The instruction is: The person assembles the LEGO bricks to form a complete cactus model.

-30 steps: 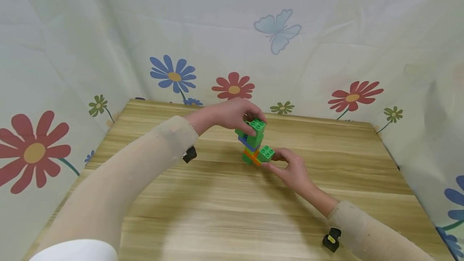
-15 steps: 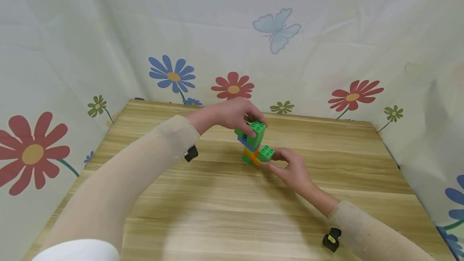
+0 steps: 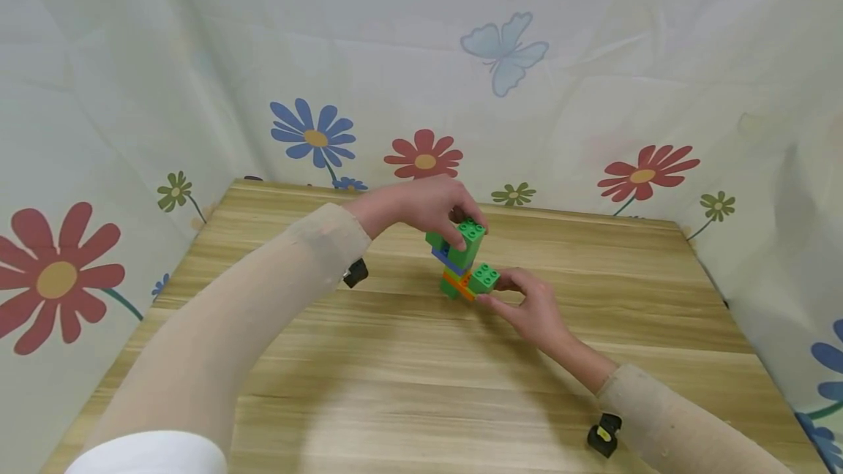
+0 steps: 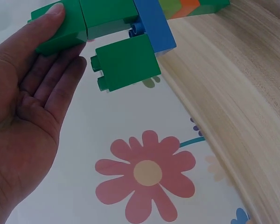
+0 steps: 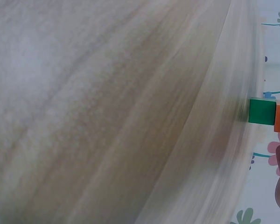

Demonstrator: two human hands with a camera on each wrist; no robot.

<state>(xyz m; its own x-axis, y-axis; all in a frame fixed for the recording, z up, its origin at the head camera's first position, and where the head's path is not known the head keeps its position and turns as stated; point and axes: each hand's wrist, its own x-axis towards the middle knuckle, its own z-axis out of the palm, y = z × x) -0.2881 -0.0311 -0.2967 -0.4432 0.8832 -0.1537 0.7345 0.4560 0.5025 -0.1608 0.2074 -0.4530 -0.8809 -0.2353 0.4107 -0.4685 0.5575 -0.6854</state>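
Note:
A small tower of toy building bricks stands on the table. My left hand [image 3: 435,203] pinches the top green brick [image 4: 67,32] between thumb and fingers. That brick lines up with another green brick [image 4: 109,16] under it, on a blue brick [image 4: 155,25]. A second green brick [image 4: 129,64] sits beside them on the blue one. Lower down come a yellow-green layer, an orange brick [image 3: 457,286] and a green base brick [image 5: 262,111]. My right hand [image 3: 535,307] grips the orange brick's right end, below a four-stud green brick [image 3: 485,278]; its fingers are partly hidden behind the bricks.
The wood-grain table [image 3: 395,386] reaches back to a flower-printed cloth [image 3: 316,42] hung behind and at both sides. Black wrist devices are by the left sleeve [image 3: 356,273] and the right sleeve [image 3: 658,415].
The top green brick, slightly askew on the one below a second ago, now lines up with it. My left forearm has shifted slightly right. My right hand keeps its grip in place.

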